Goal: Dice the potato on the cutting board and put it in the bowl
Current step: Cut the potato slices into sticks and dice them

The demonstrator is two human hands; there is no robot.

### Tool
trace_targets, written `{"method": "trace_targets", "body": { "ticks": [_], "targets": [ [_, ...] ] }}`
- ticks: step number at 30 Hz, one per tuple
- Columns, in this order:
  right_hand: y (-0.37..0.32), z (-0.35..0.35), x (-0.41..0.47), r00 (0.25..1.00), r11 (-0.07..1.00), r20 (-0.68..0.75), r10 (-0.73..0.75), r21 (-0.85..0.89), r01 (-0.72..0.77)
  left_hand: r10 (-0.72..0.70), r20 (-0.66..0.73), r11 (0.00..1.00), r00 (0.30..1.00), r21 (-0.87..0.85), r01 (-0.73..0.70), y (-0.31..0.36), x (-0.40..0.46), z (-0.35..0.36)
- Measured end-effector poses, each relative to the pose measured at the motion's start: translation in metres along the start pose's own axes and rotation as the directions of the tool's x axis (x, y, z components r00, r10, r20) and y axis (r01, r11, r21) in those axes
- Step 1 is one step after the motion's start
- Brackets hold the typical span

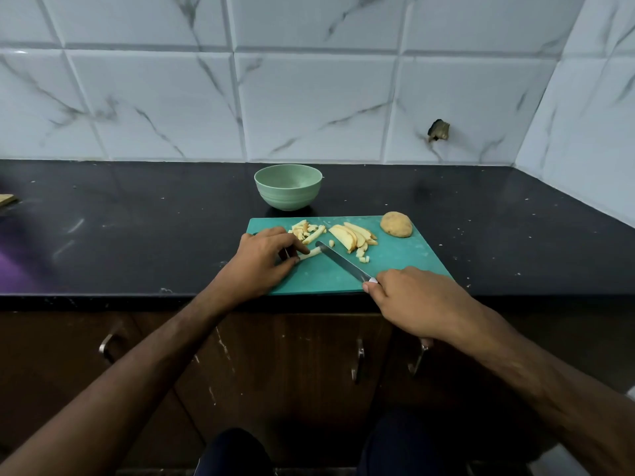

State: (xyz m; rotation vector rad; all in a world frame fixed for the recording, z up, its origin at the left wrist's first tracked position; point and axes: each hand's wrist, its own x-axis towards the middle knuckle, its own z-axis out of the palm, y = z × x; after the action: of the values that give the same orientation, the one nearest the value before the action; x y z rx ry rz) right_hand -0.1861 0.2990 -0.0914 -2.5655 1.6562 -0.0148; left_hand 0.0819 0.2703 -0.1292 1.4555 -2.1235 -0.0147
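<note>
A green cutting board (pixel 395 266) lies at the counter's front edge. My left hand (pixel 264 261) pinches a pale potato strip (pixel 311 254) on the board's left part. My right hand (pixel 415 302) grips the handle of a knife (pixel 340 262), whose blade tip touches the strip's far end. Small diced pieces and strips (pixel 307 230) lie behind my left hand. Several potato slices (pixel 352 235) are stacked at the board's middle. A potato half with its skin up (pixel 396 224) sits on the board's far right corner. A pale green bowl (pixel 288 187) stands just behind the board; I see nothing in it.
The black countertop (pixel 137 228) runs wide to both sides, with tiled walls behind and at the right. A wooden edge (pixel 7 200) shows at the far left. Cabinet doors with metal handles (pixel 359 364) lie below the counter edge.
</note>
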Motion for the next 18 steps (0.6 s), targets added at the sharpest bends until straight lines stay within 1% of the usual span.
{"method": "trace_targets", "body": {
  "ticks": [5,8,10,12,18],
  "targets": [
    [0.004,-0.002,-0.003,1.0,0.999,-0.02,-0.001,-0.05,0.0,0.0,0.004,1.0,1.0,0.006,0.0,0.0,0.0,0.0],
    [0.002,-0.006,-0.005,0.996,0.995,-0.084,0.0,-0.096,-0.008,0.006,0.003,1.0,1.0,-0.001,-0.006,0.0,-0.001,0.0],
    [0.002,-0.01,-0.007,0.993,0.997,-0.119,0.004,-0.071,-0.012,0.012,0.0,1.0,1.0,0.004,-0.012,0.001,-0.002,0.0],
    [0.0,-0.011,-0.01,0.994,0.999,-0.109,-0.004,-0.032,0.0,0.015,0.002,1.0,1.0,0.007,-0.015,0.0,-0.002,0.0],
    [-0.005,-0.002,-0.011,0.998,1.0,-0.065,-0.025,-0.018,0.024,0.022,0.016,1.0,1.0,0.002,-0.022,-0.001,-0.001,0.0]
  ]
}}
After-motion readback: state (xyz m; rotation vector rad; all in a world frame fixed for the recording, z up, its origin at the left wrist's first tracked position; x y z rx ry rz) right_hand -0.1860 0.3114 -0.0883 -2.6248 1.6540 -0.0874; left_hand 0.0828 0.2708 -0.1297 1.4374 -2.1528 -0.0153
